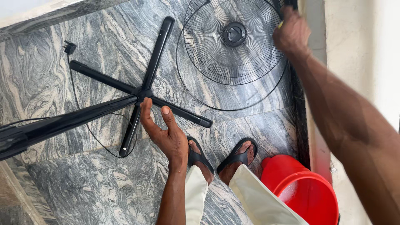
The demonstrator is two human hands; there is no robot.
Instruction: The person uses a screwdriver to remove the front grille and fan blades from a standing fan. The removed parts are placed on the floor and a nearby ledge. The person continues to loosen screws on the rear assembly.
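The left hand (166, 133) hangs open over the stand (139, 93) on the floor (62, 75). The right hand (291, 33) grips the grille (233, 50) rim, its front off already; a red bucket (304, 191) waits nearby.

Left hand (166, 133) open, palm up, fingers spread, just beside black cross-shaped fan stand base (139, 93). Right hand (291, 33) closed at rim of round black wire fan grille (233, 46), beyond the base. Red plastic bucket (306, 191) near sandalled feet.
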